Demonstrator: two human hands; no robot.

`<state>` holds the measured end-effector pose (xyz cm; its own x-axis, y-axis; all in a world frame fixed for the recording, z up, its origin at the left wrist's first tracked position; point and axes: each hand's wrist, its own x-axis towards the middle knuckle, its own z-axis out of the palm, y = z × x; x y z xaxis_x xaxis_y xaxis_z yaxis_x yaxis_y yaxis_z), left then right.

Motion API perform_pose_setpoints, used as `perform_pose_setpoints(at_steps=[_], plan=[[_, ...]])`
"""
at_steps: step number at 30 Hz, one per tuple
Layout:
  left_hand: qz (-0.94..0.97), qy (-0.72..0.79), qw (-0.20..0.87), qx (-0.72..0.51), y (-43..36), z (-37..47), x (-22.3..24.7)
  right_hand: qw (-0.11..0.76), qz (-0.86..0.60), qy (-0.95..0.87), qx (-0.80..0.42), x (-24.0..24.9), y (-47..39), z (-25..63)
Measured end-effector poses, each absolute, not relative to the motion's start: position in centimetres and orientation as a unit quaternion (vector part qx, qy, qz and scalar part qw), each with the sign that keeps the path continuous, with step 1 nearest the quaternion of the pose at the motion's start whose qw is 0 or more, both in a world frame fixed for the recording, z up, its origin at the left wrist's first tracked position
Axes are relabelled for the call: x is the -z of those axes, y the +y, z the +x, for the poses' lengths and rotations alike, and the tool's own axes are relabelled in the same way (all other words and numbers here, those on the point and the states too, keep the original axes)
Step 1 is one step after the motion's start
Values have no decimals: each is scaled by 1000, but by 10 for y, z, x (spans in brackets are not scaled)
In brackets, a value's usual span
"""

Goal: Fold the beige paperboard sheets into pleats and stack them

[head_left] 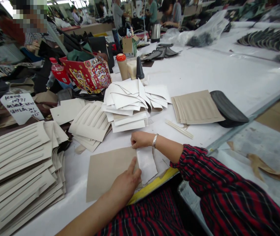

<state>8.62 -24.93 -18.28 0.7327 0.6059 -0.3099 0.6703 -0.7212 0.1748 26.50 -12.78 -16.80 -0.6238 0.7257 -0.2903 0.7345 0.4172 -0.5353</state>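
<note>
Head view first and only: I watch two bare hands at work over a beige sheet (107,170) on a white table (194,70). The left hand (126,180) lies on the sheet near its right edge, index finger stretched forward and touching the surface; I read this grip as loose and unclosed, pressing from above. Just beyond that fingertip, the right hand (141,140), with a silver bracelet (155,141) at the wrist, sits at the sheet's far right corner. Its fingers are curled in narrow, and I cannot tell whether they pinch anything.

Between the right wrist and the left hand, I see a white piece (146,164) alongside the sheet's right edge, near the yellow strip (152,186) at the table's border. Directly beyond the right hand is a heap of white pieces (127,101). Left of the heap, I have ribbed beige panels (90,121), and farther left of the left hand, a large stack of ribbed panels (21,170).

To the right of the heap, beyond the right forearm, I find thin pale strips (179,128), then a small pile of beige panels (199,107) with its right side against a dark curved piece (228,109).
</note>
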Motion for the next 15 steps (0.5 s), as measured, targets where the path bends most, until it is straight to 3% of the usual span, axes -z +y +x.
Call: perform_pose_setpoints(at_steps=[9, 12, 15], plan=[[916, 353, 143, 126, -246, 91, 178, 27, 462, 847, 262, 165, -132, 255], [916, 344, 199, 59, -245, 75, 166, -56, 506, 834, 213, 161, -152, 260], [900, 366, 210, -112, -255, 37, 159, -176, 525, 809, 197, 159, -199, 264]])
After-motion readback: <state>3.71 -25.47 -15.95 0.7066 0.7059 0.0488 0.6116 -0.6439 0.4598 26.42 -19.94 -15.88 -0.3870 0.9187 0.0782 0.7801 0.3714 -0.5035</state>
